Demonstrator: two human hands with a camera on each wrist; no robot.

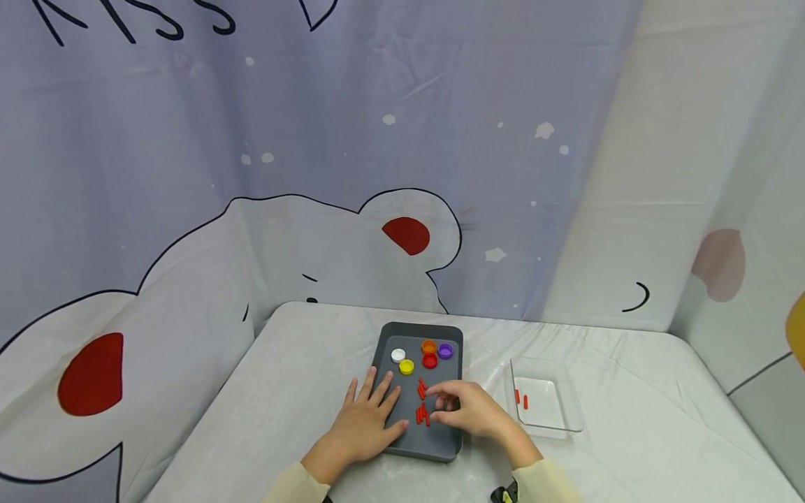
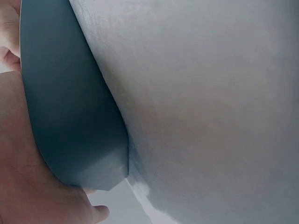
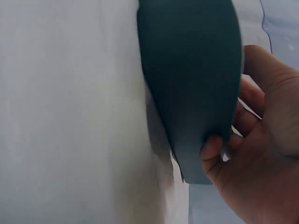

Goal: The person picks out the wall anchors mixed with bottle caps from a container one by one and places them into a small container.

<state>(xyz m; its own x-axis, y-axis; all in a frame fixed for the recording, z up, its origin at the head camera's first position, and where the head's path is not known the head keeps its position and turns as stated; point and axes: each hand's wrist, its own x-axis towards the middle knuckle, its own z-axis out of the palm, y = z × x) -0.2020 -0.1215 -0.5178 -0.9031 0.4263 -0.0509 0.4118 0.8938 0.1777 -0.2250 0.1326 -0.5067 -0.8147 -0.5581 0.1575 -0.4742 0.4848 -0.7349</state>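
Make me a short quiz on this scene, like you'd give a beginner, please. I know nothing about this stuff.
1. Which hand rests on the gray tray with its fingers spread?
2. True or false: small red sticks lie both on the tray and in the clear container.
3. Which color is missing among the round pieces on the tray? A) white B) purple C) green

Key:
1. The left hand.
2. True.
3. C, green.

I can't reliably count the tiny red sticks (image 1: 422, 413); the left grip (image 1: 363, 427) hides part of the tray (image 1: 437, 444), and the top border crops the backdrop lettering (image 1: 179, 30).
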